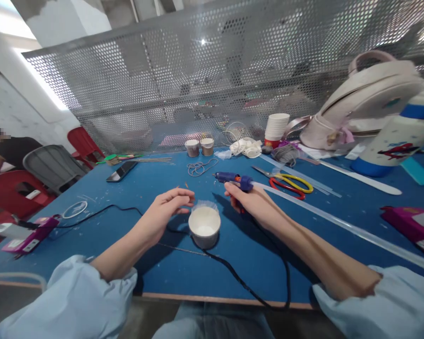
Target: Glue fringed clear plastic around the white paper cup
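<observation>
My right hand [246, 198] is wrapped round the handle of a blue glue gun [243, 181], its nozzle pointing left above the table. A long clear glue stick [325, 215] runs out of its back toward the right edge. Beside my left hand [175, 202] stands a small white paper cup [205, 227], upright, its inside facing me. The left fingers are slightly bent and apart, with nothing in them. A crumpled translucent scrap [205, 205] shows just behind the cup's rim. The gun's black cord [233, 268] loops around the cup's near side.
Scissors [289, 182] with red and yellow handles lie beyond my right hand. Farther back are grey string [202, 167], two small filled cups [199, 147], stacked paper cups [277, 129] and a bag [367, 101]. A phone [122, 171] and purple power strip [31, 235] lie left.
</observation>
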Tool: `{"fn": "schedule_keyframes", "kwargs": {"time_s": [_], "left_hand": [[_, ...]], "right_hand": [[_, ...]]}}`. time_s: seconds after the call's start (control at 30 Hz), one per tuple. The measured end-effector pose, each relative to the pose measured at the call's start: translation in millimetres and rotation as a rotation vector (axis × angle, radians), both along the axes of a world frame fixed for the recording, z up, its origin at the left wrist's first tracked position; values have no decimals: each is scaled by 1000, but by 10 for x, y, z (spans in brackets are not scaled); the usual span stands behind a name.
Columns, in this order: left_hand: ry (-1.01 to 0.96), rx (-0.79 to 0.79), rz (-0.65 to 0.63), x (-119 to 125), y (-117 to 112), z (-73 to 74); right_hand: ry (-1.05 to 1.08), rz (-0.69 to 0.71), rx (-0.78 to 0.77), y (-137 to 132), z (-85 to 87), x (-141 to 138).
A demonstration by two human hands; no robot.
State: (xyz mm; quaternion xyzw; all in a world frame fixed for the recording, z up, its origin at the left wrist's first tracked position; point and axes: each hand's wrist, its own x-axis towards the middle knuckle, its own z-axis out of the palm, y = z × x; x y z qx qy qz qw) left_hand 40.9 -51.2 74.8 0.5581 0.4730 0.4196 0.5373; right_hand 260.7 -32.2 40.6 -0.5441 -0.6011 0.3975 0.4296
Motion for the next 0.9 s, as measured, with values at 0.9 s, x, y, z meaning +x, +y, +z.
{"fn": "schedule_keyframes", "kwargs": {"time_s": [0.9], "left_hand": [[581, 558, -187, 144, 39, 92]], "right_hand": [[-649, 0, 116, 245, -227, 290]]}}
